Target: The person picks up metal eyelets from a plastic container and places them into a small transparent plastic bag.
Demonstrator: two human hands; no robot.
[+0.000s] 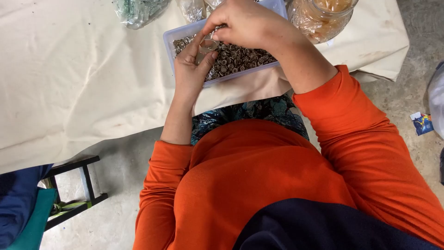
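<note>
Seen from above: left hand (190,69) cupping a small clear piece (208,45) at the near edge of a clear plastic tray (169,39), fingers curled around it. Right hand (245,23) over the tray, fingers pinched close at that same piece; contents of the pinch hidden. Tray still heaped with small metal rings (236,58) on a cloth-covered table (69,78). Glass jar (319,18) beside. Work apparently far from done.

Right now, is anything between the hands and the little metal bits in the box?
No. The left hand and right hand are already over the open plastic box, right on the small metal pieces.
</note>
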